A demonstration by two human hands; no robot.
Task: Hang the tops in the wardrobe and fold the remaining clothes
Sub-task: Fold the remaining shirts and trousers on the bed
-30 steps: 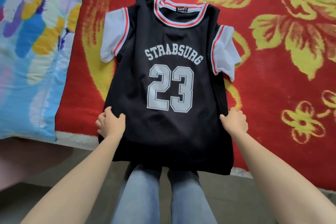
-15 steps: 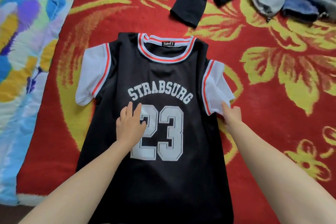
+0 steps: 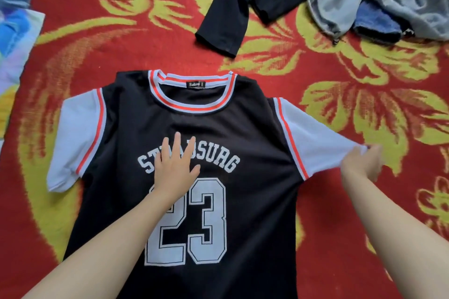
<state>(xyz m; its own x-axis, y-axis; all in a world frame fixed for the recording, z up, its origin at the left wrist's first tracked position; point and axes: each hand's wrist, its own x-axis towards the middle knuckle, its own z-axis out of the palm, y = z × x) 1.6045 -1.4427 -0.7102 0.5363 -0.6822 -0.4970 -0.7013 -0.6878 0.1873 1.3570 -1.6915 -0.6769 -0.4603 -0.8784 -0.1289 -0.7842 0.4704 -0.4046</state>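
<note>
A black basketball-style jersey (image 3: 245, 143) with white sleeves, red trim and the number 23 lies face up and flat on the red and yellow blanket (image 3: 102, 39). My left hand (image 3: 176, 165) presses flat on its chest lettering, fingers spread. My right hand (image 3: 362, 164) pinches the hem of the jersey's right white sleeve (image 3: 313, 143) and holds it stretched out to the right; that hand is blurred.
A black long-sleeved garment (image 3: 243, 5) lies beyond the jersey at the top middle. A heap of grey and blue clothes (image 3: 379, 0) sits at the top right. A blue patterned quilt (image 3: 14, 39) runs along the left edge.
My left hand slid up from the number onto the lettering. My right hand pulled the white sleeve outward to the right, so it now lies stretched. The view moved closer over the jersey.
</note>
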